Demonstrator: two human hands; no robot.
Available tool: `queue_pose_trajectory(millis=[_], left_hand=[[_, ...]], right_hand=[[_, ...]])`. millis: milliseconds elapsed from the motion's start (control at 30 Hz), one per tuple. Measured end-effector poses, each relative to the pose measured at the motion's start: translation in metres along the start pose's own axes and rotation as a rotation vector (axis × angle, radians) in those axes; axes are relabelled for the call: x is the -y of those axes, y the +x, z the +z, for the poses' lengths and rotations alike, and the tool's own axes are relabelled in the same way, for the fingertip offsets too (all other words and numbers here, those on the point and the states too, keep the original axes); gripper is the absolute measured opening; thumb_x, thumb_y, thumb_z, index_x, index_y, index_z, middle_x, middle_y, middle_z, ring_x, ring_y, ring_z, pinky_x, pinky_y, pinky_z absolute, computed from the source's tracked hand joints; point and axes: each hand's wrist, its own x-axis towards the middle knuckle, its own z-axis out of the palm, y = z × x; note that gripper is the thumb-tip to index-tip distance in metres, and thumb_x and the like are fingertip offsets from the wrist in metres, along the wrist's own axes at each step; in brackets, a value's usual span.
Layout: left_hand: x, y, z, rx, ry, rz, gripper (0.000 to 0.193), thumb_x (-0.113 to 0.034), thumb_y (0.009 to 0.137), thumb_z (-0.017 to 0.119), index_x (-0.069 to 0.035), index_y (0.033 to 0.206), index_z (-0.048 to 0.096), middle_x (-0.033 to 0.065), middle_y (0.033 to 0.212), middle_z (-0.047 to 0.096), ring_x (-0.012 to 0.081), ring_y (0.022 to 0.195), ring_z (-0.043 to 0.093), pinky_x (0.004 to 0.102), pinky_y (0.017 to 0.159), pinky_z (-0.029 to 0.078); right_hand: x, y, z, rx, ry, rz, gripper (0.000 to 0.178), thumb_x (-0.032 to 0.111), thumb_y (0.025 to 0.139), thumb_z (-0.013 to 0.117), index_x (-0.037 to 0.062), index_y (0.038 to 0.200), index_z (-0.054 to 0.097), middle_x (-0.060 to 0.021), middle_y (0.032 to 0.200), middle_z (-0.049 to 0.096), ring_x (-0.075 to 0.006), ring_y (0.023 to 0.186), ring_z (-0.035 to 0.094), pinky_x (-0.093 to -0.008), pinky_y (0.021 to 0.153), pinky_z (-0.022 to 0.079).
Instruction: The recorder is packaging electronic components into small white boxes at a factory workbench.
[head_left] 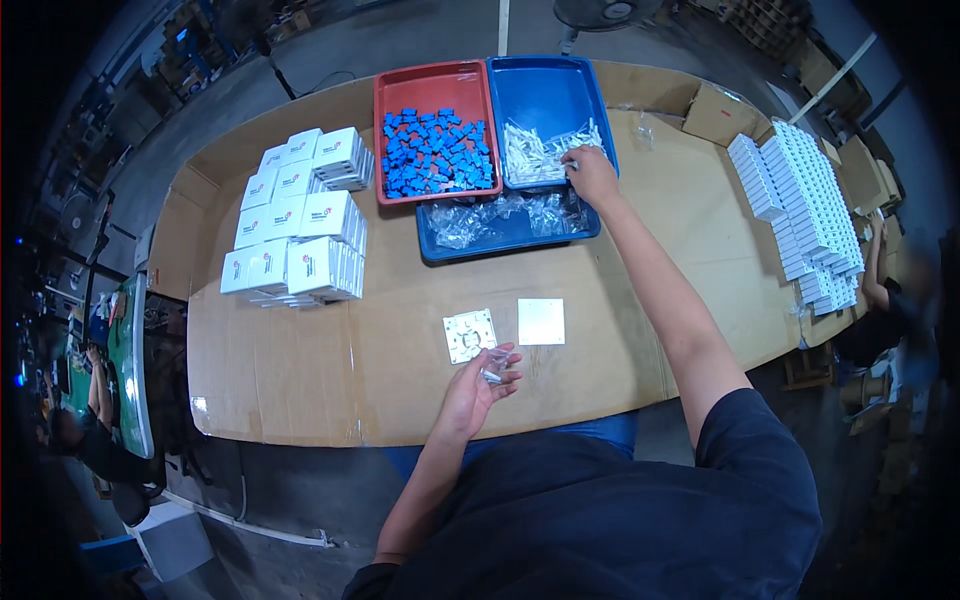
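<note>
My left hand (475, 388), palm up near the table's front edge, has its fingers curled round a small clear plastic bag (494, 370) with pale pieces in it. Just beyond it lies an open white square plastic piece (467, 336) with moulded shapes inside. A flat white square plate (541, 321) rests to the right of that. My right hand (592, 172) reaches forward into the blue tray (545, 85), its fingers pinched at the heap of small white slender parts (545, 150). What lies between those fingertips is too small to make out.
A red tray (432, 82) of small blue parts adjoins the blue one. Beneath both, another blue tray (450, 251) holds clear bags. Stacked white boxes (290, 220) stand at left, stacked white pieces (805, 215) at far right. Cardboard walls (185, 215) edge the table; other people work at both sides.
</note>
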Motion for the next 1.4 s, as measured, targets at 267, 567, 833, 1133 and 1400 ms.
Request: queue_pose_trajectory(millis=[267, 567, 833, 1133, 1400], left_hand=[[-0.005, 0.002, 0.006, 0.015, -0.015, 0.012, 0.057, -0.043, 0.113, 0.037, 0.000, 0.147, 0.052, 0.0126, 0.126, 0.069, 0.0219, 0.104, 0.069, 0.0369, 0.090, 0.057], [-0.003, 0.000, 0.006, 0.004, -0.017, 0.019, 0.060, -0.048, 0.112, 0.036, -0.001, 0.146, 0.053, 0.0124, 0.129, 0.068, 0.0210, 0.104, 0.068, 0.0371, 0.093, 0.055], [0.002, 0.013, 0.003, 0.006, -0.081, 0.021, 0.058, -0.045, 0.112, 0.037, -0.003, 0.148, 0.052, 0.0103, 0.131, 0.067, 0.0213, 0.105, 0.067, 0.0366, 0.092, 0.054], [-0.001, 0.020, 0.007, -0.049, -0.110, -0.018, 0.054, -0.047, 0.114, 0.037, -0.006, 0.144, 0.056, 0.0096, 0.131, 0.067, 0.0200, 0.106, 0.066, 0.0361, 0.092, 0.053], [0.005, 0.020, 0.018, 0.014, -0.104, -0.028, 0.052, -0.048, 0.113, 0.040, -0.007, 0.139, 0.058, 0.0091, 0.127, 0.069, 0.0210, 0.109, 0.068, 0.0360, 0.092, 0.055]], right_hand=[[-0.015, 0.004, 0.003, -0.023, 0.025, -0.056, 0.008, 0.010, 0.087, 0.071, 0.0060, 0.093, 0.076, -0.0133, 0.103, 0.072, -0.0352, 0.105, 0.065, -0.0467, 0.091, 0.053], [0.039, -0.014, -0.059, 0.030, 1.680, 0.538, 0.017, 0.018, 0.102, 0.071, 0.0075, 0.116, 0.070, -0.0033, 0.102, 0.072, -0.0090, 0.084, 0.064, -0.0275, 0.073, 0.052], [0.071, -0.103, -0.046, 0.143, 1.568, 0.641, 0.018, 0.014, 0.101, 0.070, 0.0035, 0.115, 0.072, 0.0005, 0.092, 0.067, -0.0063, 0.072, 0.058, -0.0228, 0.065, 0.047], [0.131, -0.241, -0.039, 0.464, 1.365, 0.707, 0.017, 0.005, 0.098, 0.071, -0.0028, 0.113, 0.070, 0.0002, 0.090, 0.070, -0.0051, 0.073, 0.057, -0.0205, 0.066, 0.045], [0.139, -0.212, -0.055, 0.570, 1.206, 0.347, 0.011, 0.006, 0.095, 0.076, 0.0003, 0.104, 0.076, 0.0050, 0.086, 0.070, -0.0008, 0.072, 0.051, -0.0197, 0.065, 0.041]])
